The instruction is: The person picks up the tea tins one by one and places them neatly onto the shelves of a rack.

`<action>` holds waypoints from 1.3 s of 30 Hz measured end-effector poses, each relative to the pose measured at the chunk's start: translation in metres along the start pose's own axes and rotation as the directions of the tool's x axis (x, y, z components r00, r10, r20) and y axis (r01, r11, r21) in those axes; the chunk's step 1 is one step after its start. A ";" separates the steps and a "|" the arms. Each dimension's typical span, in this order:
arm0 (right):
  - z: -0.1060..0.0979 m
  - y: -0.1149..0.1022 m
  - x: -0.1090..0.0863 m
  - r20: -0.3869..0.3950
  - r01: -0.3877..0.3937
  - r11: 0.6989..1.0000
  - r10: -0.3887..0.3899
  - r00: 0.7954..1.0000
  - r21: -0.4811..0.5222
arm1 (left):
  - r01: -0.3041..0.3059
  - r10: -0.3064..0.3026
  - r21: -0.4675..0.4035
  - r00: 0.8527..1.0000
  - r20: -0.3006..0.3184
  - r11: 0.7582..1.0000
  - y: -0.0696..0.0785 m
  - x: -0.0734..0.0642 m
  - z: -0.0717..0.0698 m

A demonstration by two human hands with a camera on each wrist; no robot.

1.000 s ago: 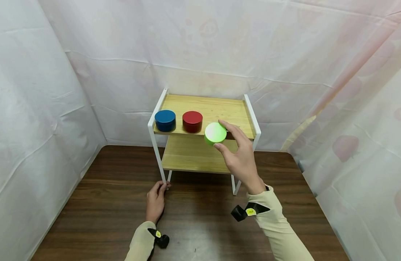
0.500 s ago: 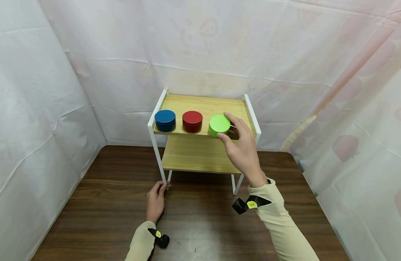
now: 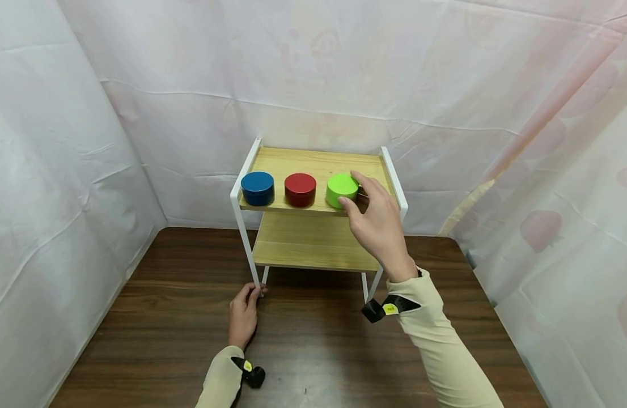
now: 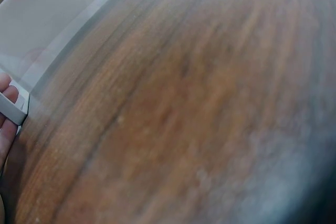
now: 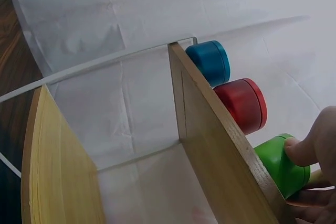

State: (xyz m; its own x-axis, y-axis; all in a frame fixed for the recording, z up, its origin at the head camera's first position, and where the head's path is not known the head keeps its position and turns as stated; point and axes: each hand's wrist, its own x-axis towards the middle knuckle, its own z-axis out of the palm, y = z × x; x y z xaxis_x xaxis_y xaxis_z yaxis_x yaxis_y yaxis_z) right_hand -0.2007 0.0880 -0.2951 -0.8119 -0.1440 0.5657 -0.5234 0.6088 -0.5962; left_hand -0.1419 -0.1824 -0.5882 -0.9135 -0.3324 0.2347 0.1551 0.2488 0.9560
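Note:
On the top board of a two-tier shelf with a white frame, my right hand holds a round green tin between thumb and fingers. In the right wrist view the green tin sits at the board's front edge, my thumb on its side near the lid. A red tin and a blue tin stand to its left in a row. Low at the left, my left hand pinches the foot of the shelf's front left leg; the left wrist view shows fingers around the white bar.
A lower wooden board lies beneath the top one. The shelf stands on a dark wood table. Pale printed cloth hangs behind and on both sides, close to the shelf's back.
My right hand has carried the green tin back and slightly right, from in front of the top board onto its front edge, beside the red tin. The left hand has stayed at the leg.

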 end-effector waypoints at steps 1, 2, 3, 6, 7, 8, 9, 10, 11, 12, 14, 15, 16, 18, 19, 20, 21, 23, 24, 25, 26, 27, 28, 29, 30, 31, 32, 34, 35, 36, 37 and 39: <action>0.000 0.000 0.000 -0.001 0.000 1.000 0.000 1.000 -0.003 | 0.000 0.000 0.000 1.000 0.001 1.000 0.000 0.000 0.000; 0.001 0.000 0.001 -0.004 0.001 1.000 -0.001 1.000 -0.005 | 0.000 0.000 0.000 1.000 0.001 1.000 0.001 0.000 0.000; 0.001 0.000 0.001 -0.007 0.001 1.000 -0.001 1.000 -0.007 | -0.002 0.002 0.002 1.000 0.001 1.000 0.001 0.000 0.000; 0.002 0.001 0.002 -0.015 0.004 1.000 -0.004 1.000 -0.007 | -0.005 0.005 0.008 1.000 0.000 1.000 0.001 0.001 -0.001; 0.003 0.001 0.002 -0.018 0.004 1.000 -0.004 1.000 -0.006 | 0.000 0.000 0.011 1.000 -0.002 1.000 0.000 0.001 0.000; 0.003 0.001 0.002 -0.021 0.005 1.000 -0.005 1.000 -0.007 | 0.004 -0.003 0.015 1.000 -0.005 1.000 -0.004 0.002 0.000; 0.003 0.001 0.002 -0.023 0.007 1.000 -0.007 1.000 -0.007 | 0.002 -0.002 0.020 1.000 -0.011 1.000 -0.008 0.003 0.001; 0.003 0.001 0.002 -0.025 0.008 1.000 -0.009 1.000 -0.005 | -0.002 0.002 0.028 1.000 -0.014 1.000 -0.012 0.003 0.001; 0.004 0.002 0.002 -0.027 0.011 1.000 -0.011 1.000 -0.003 | 0.007 -0.006 0.034 1.000 -0.019 0.999 -0.017 0.004 0.003; 0.004 0.002 0.002 -0.029 0.014 1.000 -0.014 0.999 0.002 | 0.003 -0.002 0.038 1.000 -0.018 0.999 -0.021 0.005 0.003; 0.004 0.002 0.001 -0.033 0.019 1.000 -0.019 0.999 0.011 | -0.009 0.009 0.038 1.000 -0.011 0.999 -0.028 0.007 0.002; 0.003 0.003 0.000 -0.034 0.019 1.000 -0.019 0.999 0.020 | -0.018 0.018 0.037 1.000 -0.006 0.999 -0.029 0.007 0.002; 0.003 0.003 0.000 -0.036 0.018 0.999 -0.017 0.999 0.027 | -0.022 0.022 0.035 1.000 0.001 0.999 -0.029 0.007 0.002; 0.002 0.004 -0.003 -0.041 0.013 0.999 -0.011 0.999 0.041 | -0.035 0.035 0.028 0.999 0.012 0.999 -0.029 0.007 0.001; 0.002 0.004 -0.004 -0.044 0.010 0.999 -0.008 0.999 0.049 | -0.038 0.038 0.030 0.999 0.012 0.999 -0.029 0.007 0.001; 0.001 0.004 -0.006 -0.048 0.008 0.998 -0.005 0.999 0.058 | -0.039 0.039 0.032 0.999 0.013 0.999 -0.029 0.007 0.002; 0.000 0.005 -0.007 -0.057 0.009 0.998 -0.006 0.998 0.062 | -0.041 0.041 0.035 0.999 0.014 0.999 -0.030 0.007 0.003; -0.002 0.005 -0.011 -0.077 0.016 0.998 -0.011 0.997 0.066 | -0.043 0.042 0.040 0.999 0.018 0.998 -0.030 0.007 0.004; -0.002 0.006 -0.014 -0.087 0.022 0.997 -0.016 0.996 0.069 | -0.042 0.041 0.039 0.999 0.020 0.998 -0.031 0.007 0.005; -0.003 0.007 -0.016 -0.097 0.029 0.997 -0.022 0.995 0.074 | -0.042 0.041 0.038 0.999 0.022 0.998 -0.031 0.007 0.006; -0.004 0.008 -0.019 -0.108 0.035 0.997 -0.026 0.994 0.075 | -0.040 0.039 0.036 0.999 0.024 0.999 -0.031 0.007 0.006; -0.005 0.009 -0.023 -0.117 0.041 0.996 -0.031 0.993 0.079 | -0.038 0.038 0.032 0.999 0.025 0.999 -0.032 0.007 0.006; -0.006 0.010 -0.027 -0.125 0.047 0.996 -0.036 0.991 0.082 | -0.037 0.036 0.028 0.999 0.025 0.999 -0.031 0.007 0.007; -0.007 0.012 -0.031 -0.134 0.054 0.995 -0.041 0.990 0.089 | -0.035 0.034 0.023 0.999 0.025 0.999 -0.031 0.007 0.007; -0.008 0.013 -0.035 -0.144 0.065 0.993 -0.050 0.988 0.100 | -0.035 0.035 0.019 0.999 0.025 0.999 -0.031 0.007 0.007; -0.008 0.015 -0.040 -0.156 0.078 0.991 -0.061 0.986 0.109 | -0.036 0.036 0.018 0.999 0.027 0.999 -0.031 0.007 0.007; -0.008 0.017 -0.045 -0.167 0.094 0.989 -0.074 0.983 0.115 | -0.038 0.038 0.017 0.999 0.028 0.999 -0.031 0.007 0.008; -0.008 0.020 -0.055 -0.188 0.132 0.982 -0.105 0.976 0.138 | -0.045 0.045 0.014 0.999 0.028 0.999 -0.032 0.007 0.008; -0.006 0.021 -0.061 -0.200 0.155 0.976 -0.123 0.972 0.152 | -0.048 0.048 0.015 0.998 0.028 0.999 -0.032 0.007 0.008; -0.005 0.023 -0.067 -0.210 0.179 0.970 -0.143 0.967 0.163 | -0.052 0.051 0.014 0.998 0.029 0.999 -0.032 0.008 0.008; -0.003 0.025 -0.073 -0.220 0.202 0.964 -0.162 0.962 0.175 | -0.054 0.053 0.016 0.998 0.031 0.998 -0.033 0.008 0.009; 0.001 0.030 -0.086 -0.243 0.242 0.948 -0.190 0.951 0.207 | -0.057 0.057 0.011 0.998 0.033 0.998 -0.033 0.009 0.009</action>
State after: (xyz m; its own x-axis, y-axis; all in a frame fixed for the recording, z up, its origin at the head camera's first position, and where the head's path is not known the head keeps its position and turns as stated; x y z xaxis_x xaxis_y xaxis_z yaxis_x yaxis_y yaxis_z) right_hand -0.1467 0.1176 -0.3623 -0.6103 -0.0629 0.7896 -0.7462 0.3804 -0.5464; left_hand -0.1585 -0.1856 -0.6192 -0.9151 -0.2875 0.2827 0.2028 0.2778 0.9390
